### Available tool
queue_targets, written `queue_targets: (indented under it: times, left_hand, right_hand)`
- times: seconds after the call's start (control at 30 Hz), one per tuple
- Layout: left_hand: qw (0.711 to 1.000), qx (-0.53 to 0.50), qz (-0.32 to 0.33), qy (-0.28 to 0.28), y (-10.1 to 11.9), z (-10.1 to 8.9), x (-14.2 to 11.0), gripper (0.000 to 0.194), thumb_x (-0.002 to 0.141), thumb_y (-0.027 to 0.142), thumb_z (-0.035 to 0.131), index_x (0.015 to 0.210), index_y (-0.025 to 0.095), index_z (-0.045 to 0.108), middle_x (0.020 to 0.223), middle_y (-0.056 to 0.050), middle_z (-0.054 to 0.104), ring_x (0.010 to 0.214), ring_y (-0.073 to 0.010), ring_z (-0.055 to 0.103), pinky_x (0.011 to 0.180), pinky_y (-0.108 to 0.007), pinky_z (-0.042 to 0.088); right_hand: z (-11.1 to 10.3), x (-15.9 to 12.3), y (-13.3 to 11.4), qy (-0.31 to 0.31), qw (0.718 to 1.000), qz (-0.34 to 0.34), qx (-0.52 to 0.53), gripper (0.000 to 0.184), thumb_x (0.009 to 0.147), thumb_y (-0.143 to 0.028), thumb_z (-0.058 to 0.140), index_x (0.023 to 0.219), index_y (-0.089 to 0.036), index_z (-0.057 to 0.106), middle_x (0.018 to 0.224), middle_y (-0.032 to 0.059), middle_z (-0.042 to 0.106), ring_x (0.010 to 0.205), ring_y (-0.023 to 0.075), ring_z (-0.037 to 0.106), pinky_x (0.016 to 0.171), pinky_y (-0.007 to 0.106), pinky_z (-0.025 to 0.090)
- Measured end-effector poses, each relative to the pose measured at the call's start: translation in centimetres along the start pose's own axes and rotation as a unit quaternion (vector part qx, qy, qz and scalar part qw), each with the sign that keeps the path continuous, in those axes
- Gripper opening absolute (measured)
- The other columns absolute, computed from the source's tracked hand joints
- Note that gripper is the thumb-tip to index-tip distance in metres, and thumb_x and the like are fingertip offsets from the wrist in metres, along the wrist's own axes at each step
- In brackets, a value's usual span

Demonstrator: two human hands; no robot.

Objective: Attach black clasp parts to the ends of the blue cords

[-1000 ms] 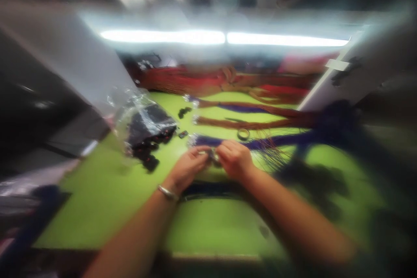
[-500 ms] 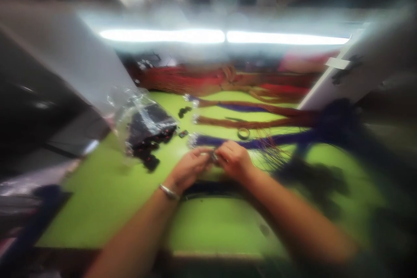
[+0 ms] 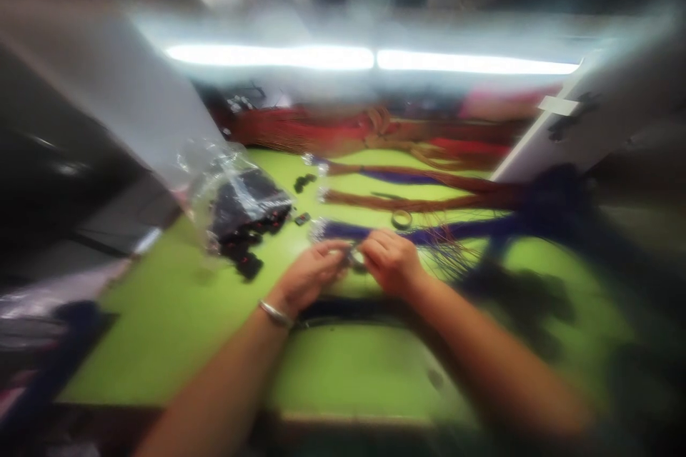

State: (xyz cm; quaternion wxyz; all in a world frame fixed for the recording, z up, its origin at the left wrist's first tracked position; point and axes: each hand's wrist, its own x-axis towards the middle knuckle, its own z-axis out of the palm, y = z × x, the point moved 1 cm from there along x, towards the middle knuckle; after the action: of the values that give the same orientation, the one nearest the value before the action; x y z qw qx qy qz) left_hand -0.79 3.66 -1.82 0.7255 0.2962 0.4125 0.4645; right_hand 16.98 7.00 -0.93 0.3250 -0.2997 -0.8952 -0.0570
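Green tabletop [image 3: 161, 328], blurry head view. Both hands meet mid-table over a small metallic piece [image 3: 354, 257] — too smeared to say what it is, maybe a ring or clasp at a cord end.

Left hand [image 3: 308, 275]: fingers curled in, tips pinched toward the piece, bracelet [image 3: 274, 314] on the wrist. Right hand [image 3: 394, 263]: also closed into a pinch on the same piece from the other side. Whether each tip actually touches the metal — cannot tell for sure, but both look closed on it.

Change over the last second: almost none. Hands sit at the same spot, maybe a hair to the right and up; piece remains between the fingertips. My read: fine fiddling in place, not a pick or a put-down.

Around it:
- purple cord bundle [image 3: 429, 234] runs right from just behind the hands, loose red strands fanning out near the right wrist
- small ring [image 3: 400, 219] lying on the table just behind the hands
- brown cord bundle [image 3: 407, 203] further back, red cords [image 3: 343, 130] at the far edge
- clear plastic bag [image 3: 236, 203] of dark parts to the left, a few spilled beside it
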Motion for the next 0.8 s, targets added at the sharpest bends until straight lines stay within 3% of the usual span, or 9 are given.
queue_targets:
  times: [0.33,0.47,0.57,0.67,0.73,0.8]
  left_hand:
    - [0.999,0.016,0.001,-0.028,-0.6,0.3,0.3,0.030,0.066,0.023,0.076,0.093,0.012,0.068,0.076,-0.005,0.065,0.060,-0.0067,0.056,0.059,-0.018,0.045]
    - [0.999,0.017,0.023,-0.028,-0.7,1.1,0.1,0.027,0.068,0.022,0.074,0.092,0.011,0.067,0.076,-0.004,0.065,0.062,-0.0073,0.057,0.058,-0.017,0.045]
    - [0.998,0.005,0.062,-0.030,-0.3,1.7,-0.4,0.037,0.068,0.025,0.074,0.101,0.014,0.063,0.086,-0.007,0.067,0.066,-0.0102,0.061,0.061,-0.021,0.047]
    - [0.992,0.003,0.122,-0.046,0.7,1.3,-0.9,0.056,0.070,0.032,0.072,0.120,0.019,0.052,0.105,-0.011,0.065,0.070,-0.0148,0.064,0.062,-0.026,0.049]
    - [0.986,0.014,0.164,0.010,1.9,0.2,-1.0,0.053,0.072,0.032,0.071,0.119,0.018,0.052,0.102,-0.011,0.066,0.068,-0.0132,0.063,0.061,-0.025,0.048]
    - [0.977,0.013,0.188,0.100,3.2,-1.4,-1.1,0.037,0.072,0.029,0.070,0.105,0.013,0.059,0.089,-0.009,0.068,0.063,-0.0091,0.060,0.058,-0.021,0.046]
  right_hand:
    - [1.8,-0.7,-0.3,-0.006,1.000,-0.013,0.001,0.017,0.085,-0.017,0.046,0.069,-0.017,0.053,0.067,0.0042,0.053,0.067,0.0157,0.042,0.061,0.028,0.033]
    - [1.2,-0.3,-0.5,-0.007,1.000,-0.007,0.004,0.019,0.084,-0.017,0.045,0.067,-0.017,0.053,0.065,0.0044,0.054,0.064,0.0153,0.044,0.060,0.028,0.034]
    - [-0.7,0.7,-0.1,-0.004,0.998,0.037,0.047,0.018,0.086,-0.020,0.047,0.071,-0.017,0.057,0.069,0.0051,0.059,0.067,0.0150,0.050,0.062,0.027,0.037]
    - [-4.2,1.2,1.6,0.019,0.978,0.130,0.160,0.012,0.084,-0.025,0.053,0.080,-0.018,0.062,0.076,0.0040,0.064,0.070,0.0141,0.056,0.064,0.028,0.043]
    - [-7.3,0.4,3.4,0.011,0.948,0.206,0.240,0.015,0.081,-0.033,0.059,0.083,-0.020,0.065,0.079,0.0039,0.066,0.068,0.0139,0.058,0.062,0.029,0.045]
    - [-10.7,-1.4,5.5,-0.009,0.917,0.286,0.278,0.024,0.073,-0.044,0.065,0.080,-0.022,0.067,0.075,0.0039,0.067,0.061,0.0122,0.057,0.055,0.029,0.043]
